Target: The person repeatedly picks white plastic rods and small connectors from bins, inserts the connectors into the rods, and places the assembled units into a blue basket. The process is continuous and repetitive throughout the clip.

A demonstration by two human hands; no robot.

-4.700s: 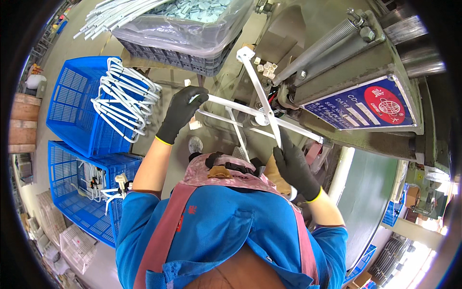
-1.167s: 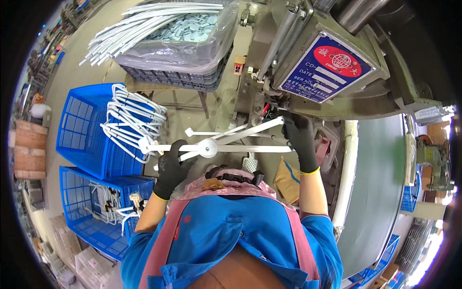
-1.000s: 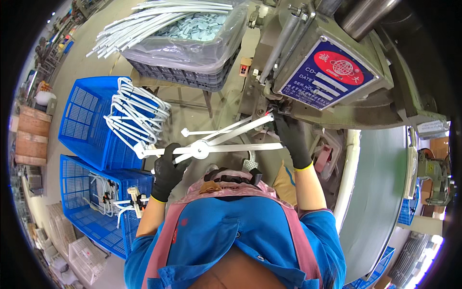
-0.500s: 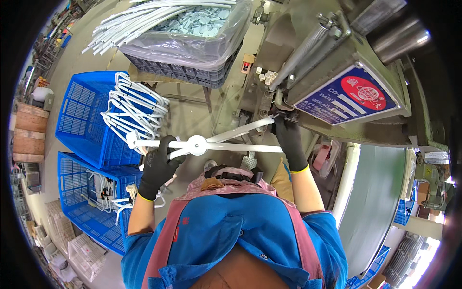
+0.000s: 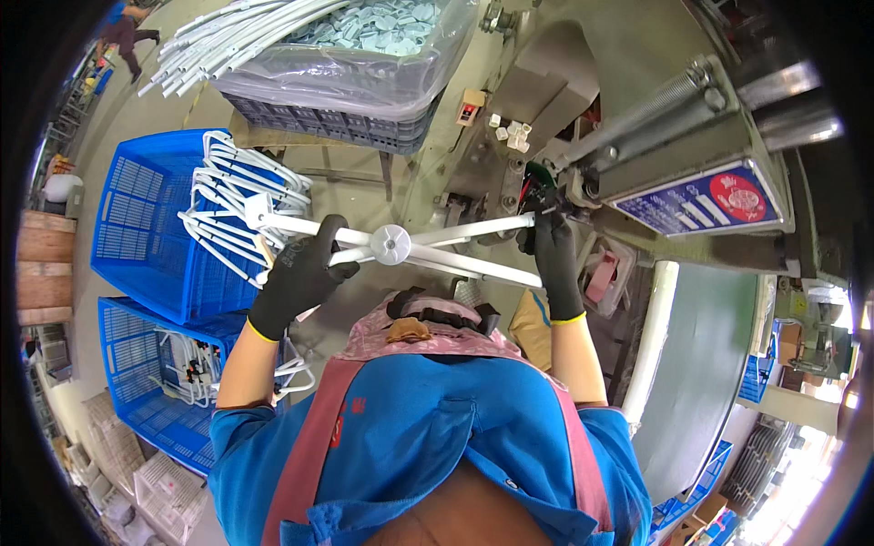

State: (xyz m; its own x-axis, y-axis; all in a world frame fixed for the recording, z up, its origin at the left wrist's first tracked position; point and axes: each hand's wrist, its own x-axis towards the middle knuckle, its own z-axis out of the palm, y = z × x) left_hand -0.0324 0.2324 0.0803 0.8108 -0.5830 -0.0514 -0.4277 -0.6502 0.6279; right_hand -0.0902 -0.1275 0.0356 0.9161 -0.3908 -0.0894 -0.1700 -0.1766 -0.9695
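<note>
A: Left hand [image 5: 296, 278], in a black glove, wrapped tight around white rods [image 5: 455, 250]. Fingers curled over the top, near the left end.

B: And the right hand [image 5: 555, 264]?

A: Also in a black glove. Closed around the right end of the same rods, right up against the big grey machine [image 5: 692, 155].

B: Where exactly, those rods?

A: Up in the air between both hands, in front of the chest, lying almost flat. Crossed over each other, joined in the middle by a round white hub [image 5: 391, 244]. Right ends fanned apart a little, one higher, one lower.

B: Anything close to the left hand?

A: Yes. A pile of white bent rods [image 5: 241, 200] hooked over the edge of a blue basket [image 5: 146, 227]. Just beside the left end of the held rods, maybe touching; hard to tell.

B: More baskets?

A: Another blue basket [image 5: 137, 400] below the first, with a few white pieces inside. Further up, a dark crate [image 5: 337, 123] lined with a clear bag, full of small pale round parts [image 5: 382, 20]. Long white sticks [image 5: 228, 36] lying across its top left.

B: And on the machine?

A: A blue and red plate [image 5: 706, 196] on the side, a long spring [image 5: 646, 100] above it. A green surface [image 5: 710, 364] down on the right.
</note>
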